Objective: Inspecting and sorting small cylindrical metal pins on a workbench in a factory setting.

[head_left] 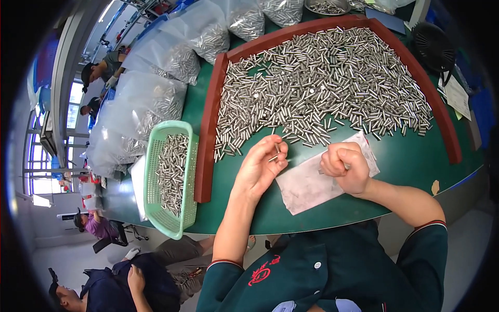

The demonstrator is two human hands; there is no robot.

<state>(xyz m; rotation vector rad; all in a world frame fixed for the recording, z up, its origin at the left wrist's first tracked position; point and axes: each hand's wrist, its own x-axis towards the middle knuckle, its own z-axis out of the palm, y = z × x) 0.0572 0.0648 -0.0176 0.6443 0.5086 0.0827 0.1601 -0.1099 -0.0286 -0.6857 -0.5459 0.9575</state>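
Observation:
A wide spread of short, shiny metal pins (322, 78) covers the green table inside a red-brown frame (208, 130). My left hand (262, 164) is at the near edge of the pins, palm turned up, with its fingers curled around a few metal pins; two poke out by the fingertips. My right hand (347, 165) is closed like a fist above a smudged whitish cloth (306, 190). A small greyish bit shows beside its fingertips, but what the fist holds is mostly hidden. The cloth lies flat between my forearms.
A light green basket (150, 182) of pins stands left of the frame. Clear plastic bags (174, 57) of pins line the table's left and far sides. A metal bowl (327, 7) sits at the back, a black fan (432, 47) far right. Co-workers (119, 281) are at left.

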